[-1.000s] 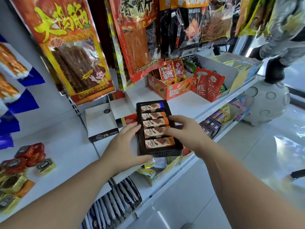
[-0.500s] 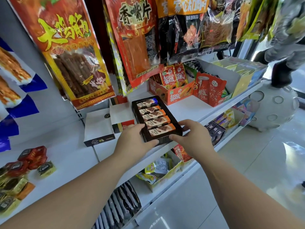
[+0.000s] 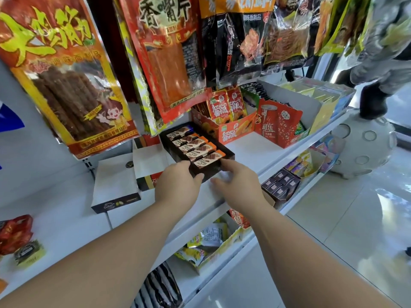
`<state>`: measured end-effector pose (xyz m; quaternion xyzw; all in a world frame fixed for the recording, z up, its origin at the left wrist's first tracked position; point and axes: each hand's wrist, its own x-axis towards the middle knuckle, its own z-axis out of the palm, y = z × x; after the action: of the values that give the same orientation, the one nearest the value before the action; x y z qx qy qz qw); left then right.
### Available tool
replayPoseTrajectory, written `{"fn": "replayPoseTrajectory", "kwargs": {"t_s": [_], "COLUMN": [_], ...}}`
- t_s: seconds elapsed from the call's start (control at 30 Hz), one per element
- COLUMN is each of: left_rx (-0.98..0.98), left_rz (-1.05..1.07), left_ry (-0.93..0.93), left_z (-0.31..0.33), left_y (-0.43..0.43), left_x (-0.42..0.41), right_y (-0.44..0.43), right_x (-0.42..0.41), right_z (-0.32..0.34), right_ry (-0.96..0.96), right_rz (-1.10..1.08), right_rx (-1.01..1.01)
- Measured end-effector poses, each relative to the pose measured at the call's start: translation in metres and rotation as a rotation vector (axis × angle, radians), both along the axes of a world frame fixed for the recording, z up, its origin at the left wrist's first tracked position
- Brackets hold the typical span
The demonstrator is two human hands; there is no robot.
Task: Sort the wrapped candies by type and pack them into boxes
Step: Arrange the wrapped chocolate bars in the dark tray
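A dark open candy box (image 3: pixel 212 172) stands on the white shelf (image 3: pixel 251 152), filled with a row of several brown-and-orange wrapped candies (image 3: pixel 195 145). My left hand (image 3: pixel 178 185) holds the box's near left corner, thumb against the front wall. My right hand (image 3: pixel 238 185) lies at the near right corner with its fingers stretched out; the index tip touches the box edge. Loose red and yellow wrapped candies (image 3: pixel 15 234) lie at the far left of the shelf.
A white-topped closed box (image 3: pixel 115 178) and an open white box (image 3: pixel 149 156) sit left of the candy box. An orange display box (image 3: pixel 235 130) and red pouches (image 3: pixel 278 121) stand behind and to the right. Large snack bags (image 3: pixel 66 74) hang overhead. Lower shelves hold more boxes (image 3: pixel 280 185).
The candy box went from being carried above the shelf edge to resting further back on the shelf. My right hand has loosened its hold and straightened its fingers.
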<state>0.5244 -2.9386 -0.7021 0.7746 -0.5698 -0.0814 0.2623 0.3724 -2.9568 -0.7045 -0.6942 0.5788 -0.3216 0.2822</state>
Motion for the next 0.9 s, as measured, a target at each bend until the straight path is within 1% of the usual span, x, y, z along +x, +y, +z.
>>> {"fn": "replayPoseTrajectory", "kwargs": {"t_s": [0.13, 0.2, 0.3, 0.37, 0.4, 0.43, 0.47, 0.53, 0.57, 0.6, 0.67, 0.73, 0.83, 0.9], "left_rx": [-0.002, -0.035, -0.207, -0.346, -0.383, -0.372, -0.311, -0.112, -0.028, 0.015, 0.001, -0.026, -0.048, -0.082], "left_rz": [-0.043, -0.093, -0.166, -0.146, -0.104, -0.048, 0.014, 0.121, 0.143, 0.135, 0.077, 0.021, -0.036, -0.028], "left_ry": [0.012, 0.026, -0.025, -0.133, -0.189, -0.233, -0.258, -0.276, -0.282, -0.286, -0.294, -0.329, -0.36, -0.344], "left_z": [0.003, 0.007, 0.014, 0.016, 0.015, 0.014, 0.012, 0.005, 0.001, -0.004, -0.011, -0.016, -0.019, -0.02], "left_y": [-0.001, 0.008, 0.033, 0.051, 0.058, 0.064, 0.069, 0.077, 0.081, 0.086, 0.097, 0.108, 0.118, 0.121], "left_x": [0.003, 0.009, 0.028, 0.047, 0.058, 0.069, 0.081, 0.101, 0.108, 0.114, 0.12, 0.124, 0.133, 0.14], "right_y": [-0.002, -0.003, -0.003, -0.001, 0.001, 0.005, 0.008, 0.018, 0.023, 0.028, 0.034, 0.039, 0.038, 0.036], "right_x": [0.002, 0.003, 0.006, 0.009, 0.011, 0.014, 0.018, 0.03, 0.038, 0.047, 0.065, 0.081, 0.097, 0.103], "right_z": [-0.001, -0.001, -0.003, -0.003, -0.003, -0.001, 0.001, 0.005, 0.007, 0.009, 0.011, 0.013, 0.012, 0.011], "right_ry": [0.13, 0.183, 0.181, 0.163, 0.17, 0.19, 0.213, 0.246, 0.262, 0.277, 0.315, 0.383, 0.487, 0.514], "right_rz": [0.066, 0.085, 0.067, 0.008, -0.027, -0.043, -0.023, 0.118, 0.206, 0.286, 0.405, 0.47, 0.502, 0.497], "right_rx": [0.035, 0.036, 0.023, -0.024, -0.065, -0.121, -0.177, -0.251, -0.256, -0.244, -0.212, -0.211, -0.192, -0.21]}}
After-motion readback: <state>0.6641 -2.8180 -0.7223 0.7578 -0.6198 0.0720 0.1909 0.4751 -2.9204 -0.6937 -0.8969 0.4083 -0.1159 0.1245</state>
